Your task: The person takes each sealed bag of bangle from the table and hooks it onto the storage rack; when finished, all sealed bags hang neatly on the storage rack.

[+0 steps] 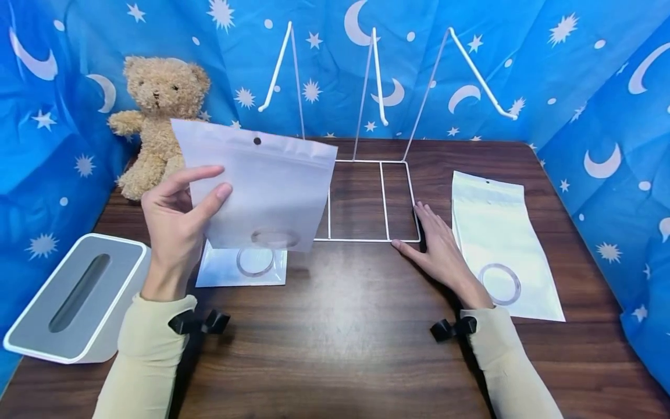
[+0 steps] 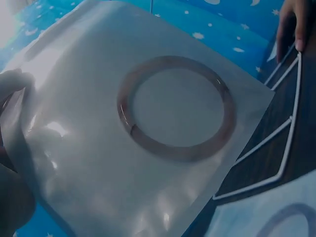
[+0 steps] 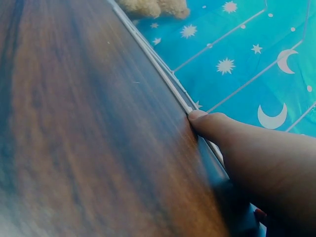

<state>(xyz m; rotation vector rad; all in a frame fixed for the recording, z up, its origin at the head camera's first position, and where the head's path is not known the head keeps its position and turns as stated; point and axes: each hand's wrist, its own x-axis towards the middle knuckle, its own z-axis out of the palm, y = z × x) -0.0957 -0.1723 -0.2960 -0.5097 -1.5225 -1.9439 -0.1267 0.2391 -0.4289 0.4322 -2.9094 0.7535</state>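
White pouch pinched by left hand, partly hiding teddy bear, right hand spread against rack

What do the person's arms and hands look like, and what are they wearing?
The left hand and right hand are both bare, with no gloves. The left sleeve and right sleeve are long and pale creamy yellow. Small black pieces sit at both cuffs; I can't tell exactly what they are.
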